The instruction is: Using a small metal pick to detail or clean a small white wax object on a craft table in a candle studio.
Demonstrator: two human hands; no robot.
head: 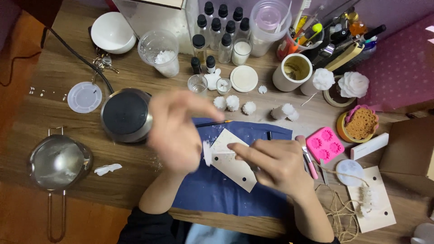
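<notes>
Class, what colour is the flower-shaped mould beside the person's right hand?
Bright pink mould, clearest in the head view.
</notes>
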